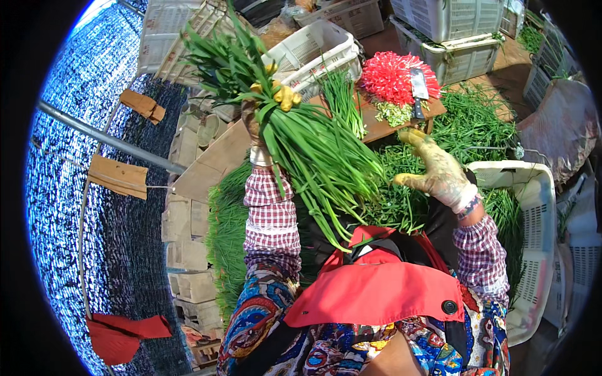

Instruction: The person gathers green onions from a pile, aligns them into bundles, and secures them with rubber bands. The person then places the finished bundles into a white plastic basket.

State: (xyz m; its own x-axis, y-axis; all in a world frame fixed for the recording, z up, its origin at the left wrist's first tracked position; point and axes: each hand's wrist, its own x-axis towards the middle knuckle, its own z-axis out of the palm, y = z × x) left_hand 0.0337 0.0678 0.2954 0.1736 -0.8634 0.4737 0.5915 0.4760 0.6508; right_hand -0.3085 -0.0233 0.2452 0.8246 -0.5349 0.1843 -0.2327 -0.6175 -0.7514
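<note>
A thick bunch of long flat green leaves, apparently garlic chives (324,150), hangs from my left hand (283,96), whose yellow-gloved fingers wrap around its middle. The leaf tops splay up and away, while the pale stem ends point back towards my lap. To the right, my right hand (435,174), in a stained yellow glove, is held with thumb and fingers apart and nothing in it. Beyond both hands stands a wooden board (374,132). It carries a smaller chive bunch (342,96), cut stem ends (395,114), a bundle of red ties (392,75) and a kitchen knife (418,91).
Loose greens (470,117) are heaped around the board. A white plastic crate (538,235) with greens stands at my right. More chives (230,202) lie at my left. Ahead are an open crate (324,42) and stacked crates (447,23). A metal pole (113,136) crosses the shade netting (84,239).
</note>
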